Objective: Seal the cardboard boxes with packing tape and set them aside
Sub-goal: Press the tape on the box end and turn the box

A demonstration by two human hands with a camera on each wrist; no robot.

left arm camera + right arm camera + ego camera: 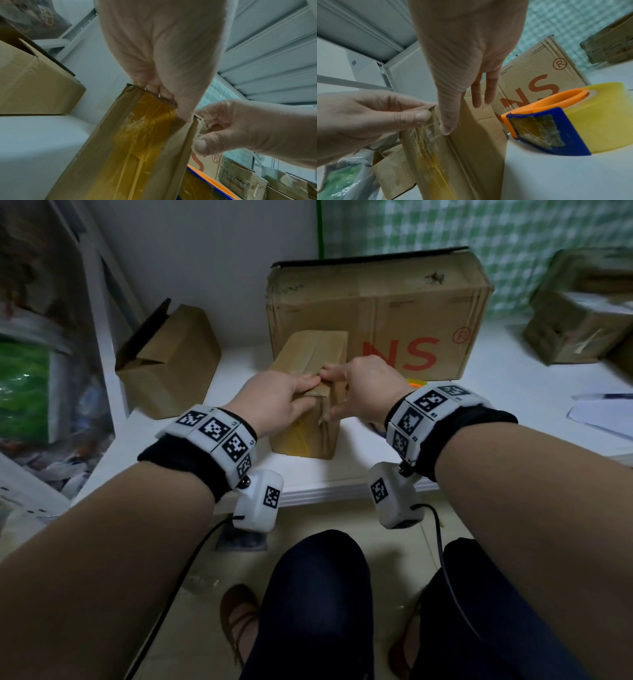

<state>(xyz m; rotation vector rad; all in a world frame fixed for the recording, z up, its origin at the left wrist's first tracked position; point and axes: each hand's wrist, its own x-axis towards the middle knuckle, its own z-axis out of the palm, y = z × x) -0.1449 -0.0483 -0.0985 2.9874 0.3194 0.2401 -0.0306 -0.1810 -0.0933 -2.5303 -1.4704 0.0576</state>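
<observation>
A small cardboard box stands on the white table, with yellowish tape down its near face. My left hand grips the box's near top edge, fingers over the top and thumb on the taped face. My right hand holds the same edge beside it, its thumb pressed on the near face and its fingers lying on the top. The tape dispenser, orange and blue with a yellow roll, sits on the table right of the box.
A large box with red letters stands close behind the small one. An open-flapped box sits to the left, and more taped boxes at the far right. Papers lie on the right.
</observation>
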